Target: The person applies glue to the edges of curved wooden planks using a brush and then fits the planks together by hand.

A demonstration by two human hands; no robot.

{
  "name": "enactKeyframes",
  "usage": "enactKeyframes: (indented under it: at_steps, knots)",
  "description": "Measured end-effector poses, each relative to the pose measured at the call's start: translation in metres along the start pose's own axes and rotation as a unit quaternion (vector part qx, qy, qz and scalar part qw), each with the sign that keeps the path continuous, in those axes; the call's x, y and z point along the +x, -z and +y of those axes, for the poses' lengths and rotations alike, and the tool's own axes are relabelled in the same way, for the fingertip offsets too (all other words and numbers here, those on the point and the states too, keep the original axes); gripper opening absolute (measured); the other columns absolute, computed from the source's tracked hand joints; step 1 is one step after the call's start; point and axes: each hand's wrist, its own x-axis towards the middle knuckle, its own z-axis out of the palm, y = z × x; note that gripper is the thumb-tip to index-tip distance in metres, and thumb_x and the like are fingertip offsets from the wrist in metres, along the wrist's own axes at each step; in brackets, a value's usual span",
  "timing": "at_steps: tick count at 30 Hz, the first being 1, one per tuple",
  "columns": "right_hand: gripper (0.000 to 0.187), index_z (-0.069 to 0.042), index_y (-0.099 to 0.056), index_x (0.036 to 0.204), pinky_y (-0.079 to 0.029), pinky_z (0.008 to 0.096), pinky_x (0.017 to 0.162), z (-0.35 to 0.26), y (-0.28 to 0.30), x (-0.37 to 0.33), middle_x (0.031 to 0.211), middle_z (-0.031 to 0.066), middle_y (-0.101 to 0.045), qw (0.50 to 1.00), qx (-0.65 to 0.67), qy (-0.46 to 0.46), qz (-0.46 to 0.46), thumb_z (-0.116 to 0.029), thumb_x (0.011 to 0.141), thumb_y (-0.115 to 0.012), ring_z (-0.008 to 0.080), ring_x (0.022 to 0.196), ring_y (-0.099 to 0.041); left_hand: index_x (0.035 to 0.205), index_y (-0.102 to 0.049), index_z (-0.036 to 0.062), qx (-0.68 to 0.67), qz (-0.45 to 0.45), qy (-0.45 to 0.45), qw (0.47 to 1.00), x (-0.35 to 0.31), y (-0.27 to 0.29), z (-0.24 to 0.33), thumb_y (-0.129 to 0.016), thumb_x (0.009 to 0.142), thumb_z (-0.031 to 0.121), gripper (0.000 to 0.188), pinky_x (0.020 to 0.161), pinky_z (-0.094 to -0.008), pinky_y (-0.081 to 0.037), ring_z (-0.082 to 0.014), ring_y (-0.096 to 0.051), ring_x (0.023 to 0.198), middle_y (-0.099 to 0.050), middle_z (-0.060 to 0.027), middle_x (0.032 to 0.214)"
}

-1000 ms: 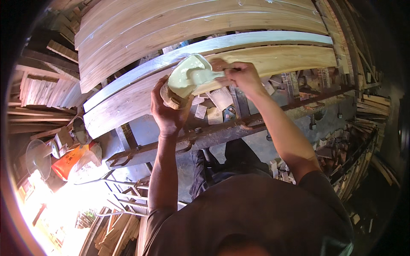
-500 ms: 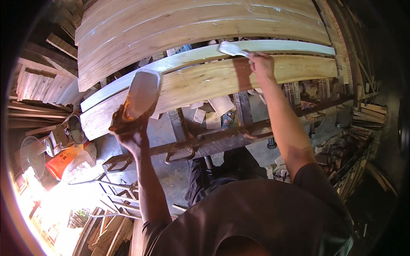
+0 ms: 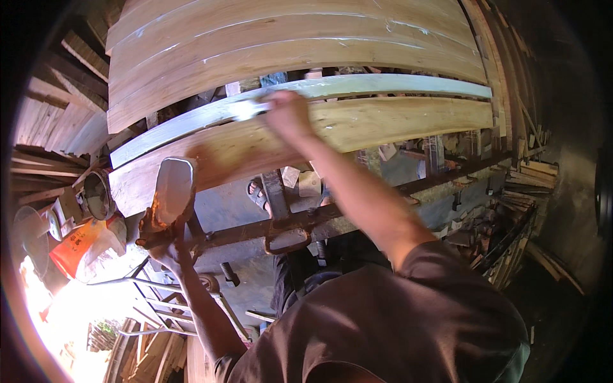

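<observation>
My right hand (image 3: 290, 118) is closed around a small brush (image 3: 246, 110), its white end blurred by motion. The brush lies against a narrow strip of board (image 3: 383, 85) with a whitish wet coat. At the left, my left hand (image 3: 171, 254) grips a long, cut-open container (image 3: 175, 182), pale inside and crusted brown at its lower end. What fills it looks whitish. A wider bare plank (image 3: 396, 121) lies on the near side of the strip. Beyond the strip spread several planks side by side (image 3: 287, 38), with white smears along their joints.
A rusty metal frame (image 3: 348, 220) with loop handles and bolts runs under the boards. At the left stand a fan (image 3: 30, 239), an orange bag (image 3: 78, 246) and a metal hand cart (image 3: 169, 306). Timber scraps (image 3: 530, 175) are stacked at the right.
My right hand has swept the brush leftward along the coated strip. My left hand with the container has moved down and left, off the boards' near edge. The whole view has shifted slightly.
</observation>
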Motion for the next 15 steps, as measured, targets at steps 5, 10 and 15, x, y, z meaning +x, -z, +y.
enactKeyframes:
  at_steps: [5,10,15]
  knots:
    - [0.013,-0.005,-0.075,0.080,-0.046,0.0350,0.053,0.187,0.262,0.061,0.063,0.0055,-0.066,0.980,-0.062,-0.046,0.184,-0.015,0.081,-0.067,0.0149,0.055,-0.058,0.126,-0.051,-0.0008,0.068,-0.010,-0.001,0.998,0.015,0.005,0.012,-0.086,0.064,0.014,0.072,0.098,-0.0372,-0.044,-0.0233,-0.056,0.108,-0.058,-0.0126,0.117]
    - [0.011,-0.003,-0.075,0.089,-0.046,0.0293,0.055,0.126,0.246,0.073,0.070,0.0007,-0.066,0.964,-0.240,-0.085,0.080,-0.011,0.087,-0.067,0.0113,0.062,-0.056,0.129,-0.049,0.0013,0.080,-0.032,-0.034,0.996,0.019,0.015,0.010,-0.087,0.065,0.017,0.076,0.100,-0.0385,-0.041,-0.0265,-0.053,0.114,-0.053,-0.0134,0.124]
    - [0.018,-0.003,-0.072,0.089,-0.053,0.0382,0.065,-0.028,-0.057,0.029,0.081,0.0155,-0.070,0.978,-0.136,0.157,-0.021,0.000,0.075,-0.061,0.0284,0.074,-0.067,0.136,-0.042,0.0017,0.084,-0.072,-0.010,0.994,0.022,0.024,-0.003,-0.087,0.067,0.016,0.084,0.101,-0.0390,-0.041,-0.0270,-0.051,0.117,-0.050,-0.0151,0.130]
